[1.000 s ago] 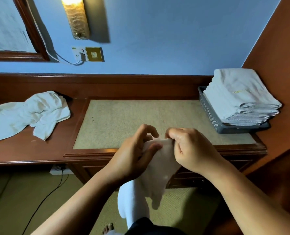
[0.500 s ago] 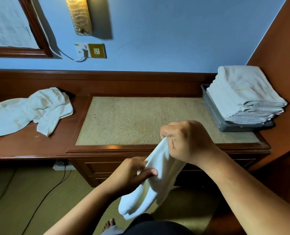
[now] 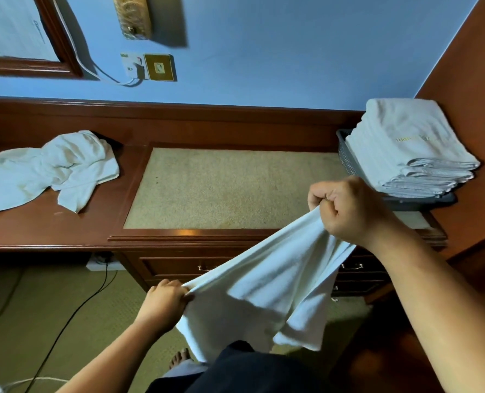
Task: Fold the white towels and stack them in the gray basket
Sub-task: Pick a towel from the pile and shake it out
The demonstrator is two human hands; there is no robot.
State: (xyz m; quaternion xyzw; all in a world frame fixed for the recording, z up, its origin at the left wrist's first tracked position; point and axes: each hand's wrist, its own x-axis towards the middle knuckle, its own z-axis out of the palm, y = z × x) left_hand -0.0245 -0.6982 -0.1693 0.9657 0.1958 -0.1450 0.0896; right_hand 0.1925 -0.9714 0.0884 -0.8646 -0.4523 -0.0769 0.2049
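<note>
Head view — folded towels point(image 3: 405, 146) in gray basket point(image 3: 346, 156)

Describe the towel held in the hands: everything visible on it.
The towel is plain white, soft terry-like cloth, with no logo showing. It is unfolded and held in the air, its top edge pulled taut between the left hand, which pinches one end low, and the right hand, which grips the other end higher, so the edge slopes up to the right. The rest hangs in loose folds in front of the desk, down to the dark clothing. Only the hands clearly touch it.
</note>
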